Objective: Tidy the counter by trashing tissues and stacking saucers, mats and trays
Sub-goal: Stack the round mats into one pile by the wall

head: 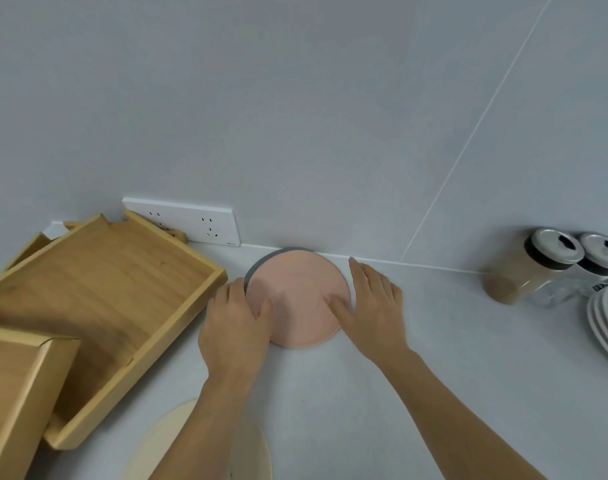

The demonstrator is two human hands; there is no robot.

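Two bare forearms reach up from the bottom edge, crossing a cream mat [250, 455] at lower centre. Left hand [235, 327] and right hand [373, 308] lie flat with fingers spread, pressing either side of the pink mat [295, 299] at mid-frame, gripping nothing. That mat sits on a grey mat [261, 263], whose edge peeks out against the wall. Wooden trays [98, 299] fill the left; saucers [607, 320] and jars [531, 268] stand far right.

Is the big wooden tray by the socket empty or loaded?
Empty: the wooden tray shows only bare boards inside. Another tray's corner overlaps its near left end.
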